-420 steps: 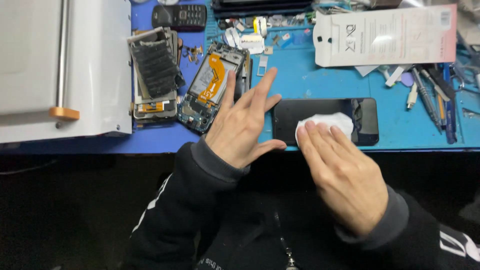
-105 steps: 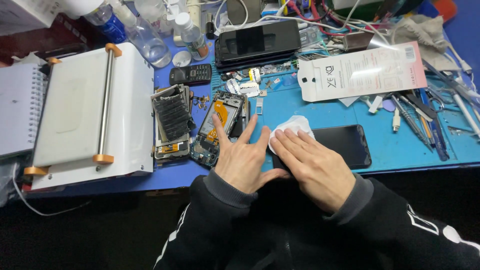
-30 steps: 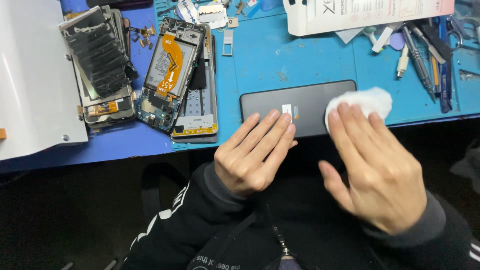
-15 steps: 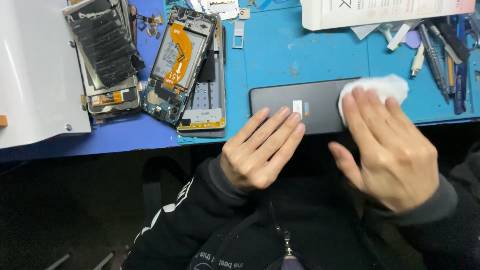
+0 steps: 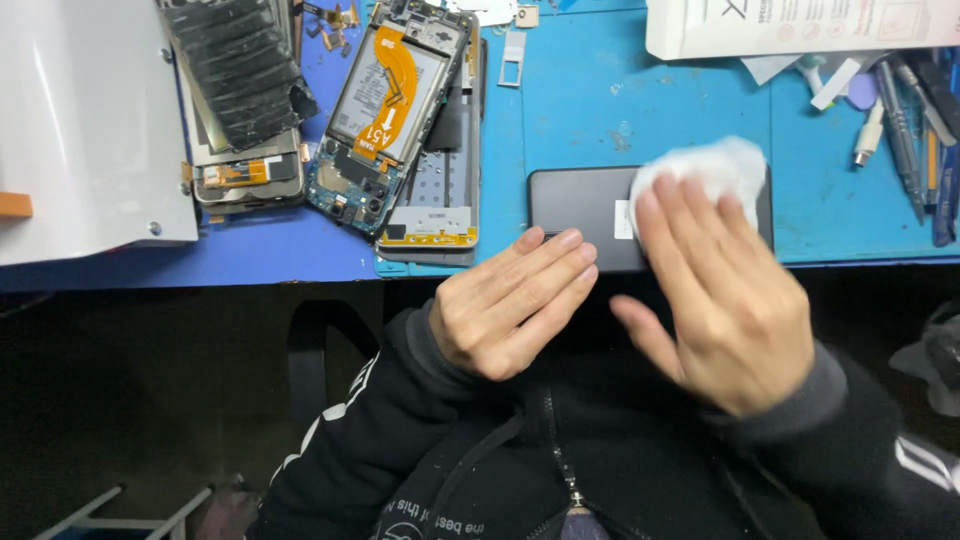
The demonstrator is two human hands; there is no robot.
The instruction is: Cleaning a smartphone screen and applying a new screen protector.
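A dark phone screen panel (image 5: 575,203) lies flat at the near edge of the blue mat (image 5: 580,110). My right hand (image 5: 725,290) presses a white wipe (image 5: 712,166) onto the panel's right part with flat fingers. My left hand (image 5: 510,305) rests with its fingertips on the panel's near left edge, fingers together and holding nothing.
An opened phone with an orange flex cable (image 5: 392,100) and a bare frame (image 5: 440,190) lie left of the panel. A stripped phone with a black sheet (image 5: 240,90) sits further left, beside a white machine (image 5: 80,120). Tools (image 5: 915,130) and a white package (image 5: 800,25) are at the back right.
My right hand with the white wipe has slid left across the panel. My left hand stays at the panel's near left edge.
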